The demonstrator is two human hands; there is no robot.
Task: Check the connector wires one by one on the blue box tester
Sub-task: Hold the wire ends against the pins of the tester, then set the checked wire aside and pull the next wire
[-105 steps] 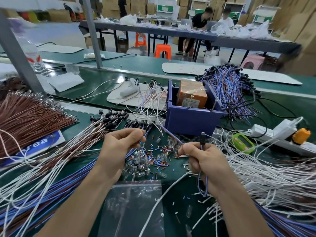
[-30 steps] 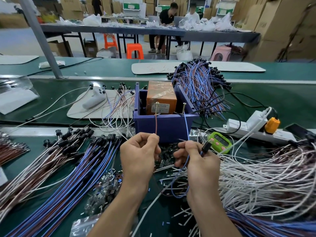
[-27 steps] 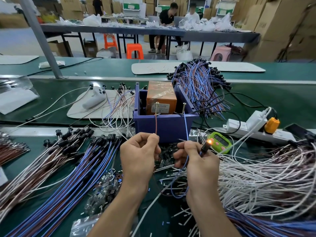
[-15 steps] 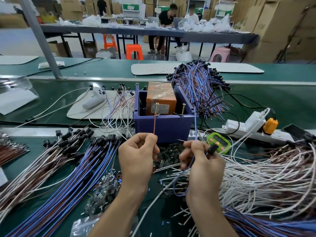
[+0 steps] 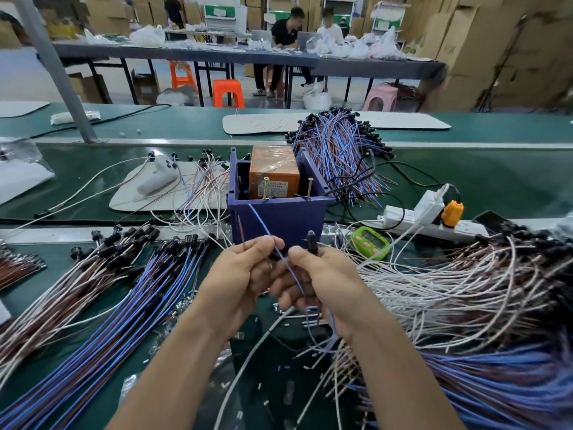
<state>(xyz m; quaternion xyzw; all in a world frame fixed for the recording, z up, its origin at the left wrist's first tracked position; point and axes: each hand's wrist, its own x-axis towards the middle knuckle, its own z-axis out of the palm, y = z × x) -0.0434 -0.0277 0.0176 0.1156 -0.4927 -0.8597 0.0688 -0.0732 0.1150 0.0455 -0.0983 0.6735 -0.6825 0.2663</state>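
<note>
The left hand (image 5: 245, 276) is curled, its thumb and forefinger pinching two thin leads of one connector wire: a blue lead (image 5: 259, 221) that slants up and to the left, and a brown lead (image 5: 240, 228) that stands nearly upright beside it. The right hand (image 5: 324, 282), just beside the left and touching it at the fingers, is closed round the same wire's black cylindrical connector (image 5: 311, 242), whose tip sticks up above the thumb; the blue lead runs down between the two hands and loops under the right palm. Both lead tips lie in front of the near wall of the open-topped dark blue box tester (image 5: 280, 220), which stands on the green bench just beyond the hands. They stop short of its rim and of the two brass-coloured screws (image 5: 265, 190) standing up there. Inside the box sits an orange block wrapped in clear tape (image 5: 274, 167). Left of the hands, long blue and brown wires with black connectors (image 5: 124, 305) fan across the bench. To the right spreads a heap of white wires (image 5: 449, 290), with a small green digital counter (image 5: 370, 243) near it and a white power strip (image 5: 403, 216) carrying an orange plug (image 5: 452, 212) behind. A dense bundle of blue and brown wires (image 5: 338, 156) lies beyond the box.
</note>
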